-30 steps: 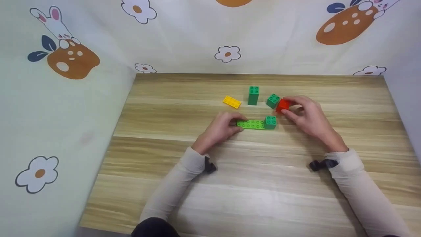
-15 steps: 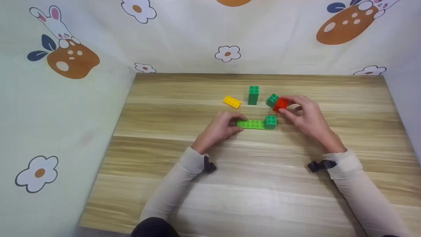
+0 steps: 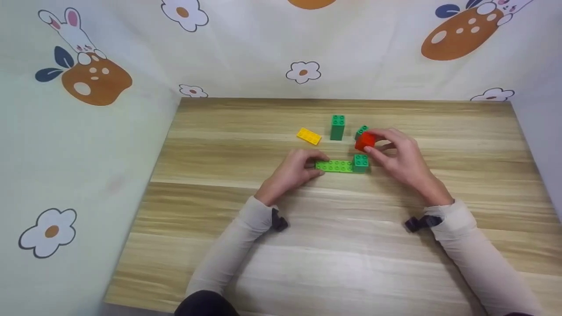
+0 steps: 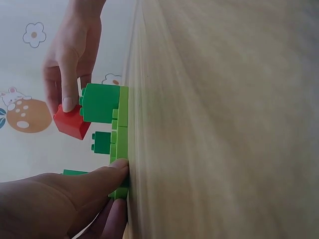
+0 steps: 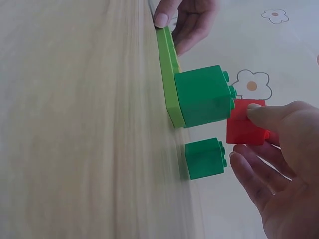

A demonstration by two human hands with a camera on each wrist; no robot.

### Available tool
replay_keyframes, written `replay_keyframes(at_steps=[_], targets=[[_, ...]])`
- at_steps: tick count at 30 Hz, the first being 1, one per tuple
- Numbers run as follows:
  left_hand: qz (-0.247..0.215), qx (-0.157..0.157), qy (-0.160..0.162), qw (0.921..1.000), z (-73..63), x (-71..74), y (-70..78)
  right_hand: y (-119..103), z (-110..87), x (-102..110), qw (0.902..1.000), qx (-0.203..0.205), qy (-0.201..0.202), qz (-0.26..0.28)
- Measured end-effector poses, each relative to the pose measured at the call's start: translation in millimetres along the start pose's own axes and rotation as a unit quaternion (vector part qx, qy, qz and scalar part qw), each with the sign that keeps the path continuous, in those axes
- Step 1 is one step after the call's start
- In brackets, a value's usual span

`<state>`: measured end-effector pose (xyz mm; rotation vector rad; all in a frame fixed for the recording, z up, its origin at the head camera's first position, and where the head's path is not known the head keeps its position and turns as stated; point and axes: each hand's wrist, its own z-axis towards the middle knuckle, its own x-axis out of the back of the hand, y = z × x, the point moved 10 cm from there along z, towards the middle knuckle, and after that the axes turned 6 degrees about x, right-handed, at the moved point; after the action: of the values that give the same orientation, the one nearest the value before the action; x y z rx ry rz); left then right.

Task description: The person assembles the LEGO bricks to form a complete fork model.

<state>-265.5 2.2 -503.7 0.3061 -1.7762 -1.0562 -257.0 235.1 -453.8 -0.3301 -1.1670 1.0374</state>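
My right hand [image 3: 397, 156] pinches a red toy brick [image 3: 365, 141] between thumb and fingers, raised above the table. In the right wrist view the red brick [image 5: 246, 122] is level with the studs of a green brick [image 5: 203, 97]. That green brick [image 3: 361, 163] is fixed on the right end of a long lime-green studded strip [image 3: 334, 165], which lies flat. My left hand [image 3: 295, 173] grips the strip's left end, thumb at the near side and fingers at the far side. A second green brick [image 3: 361, 131] stands behind the red one, partly hidden by it.
A tall green block [image 3: 337, 127] stands behind the strip, and a flat yellow brick [image 3: 309, 136] lies to its left. The wooden table [image 3: 342, 245] meets a patterned wall covering [image 3: 246, 52] at its back edge.
My right hand has moved left with the red brick, from beside the loose green brick to in front of it, now covering part of it. The left hand stays on the strip.
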Motion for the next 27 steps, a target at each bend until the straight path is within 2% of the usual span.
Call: replay_keyframes(at_steps=[12,27], targets=[[-0.006,-0.006,0.003,1.0,-0.6,0.1,-0.5,-14,7.6,-19,0.9987,0.014,-0.019,0.045],[0.006,0.007,0.0,1.0,0.5,0.1,-1.3,-22,12.6,-45,0.9962,0.012,-0.081,0.029]])
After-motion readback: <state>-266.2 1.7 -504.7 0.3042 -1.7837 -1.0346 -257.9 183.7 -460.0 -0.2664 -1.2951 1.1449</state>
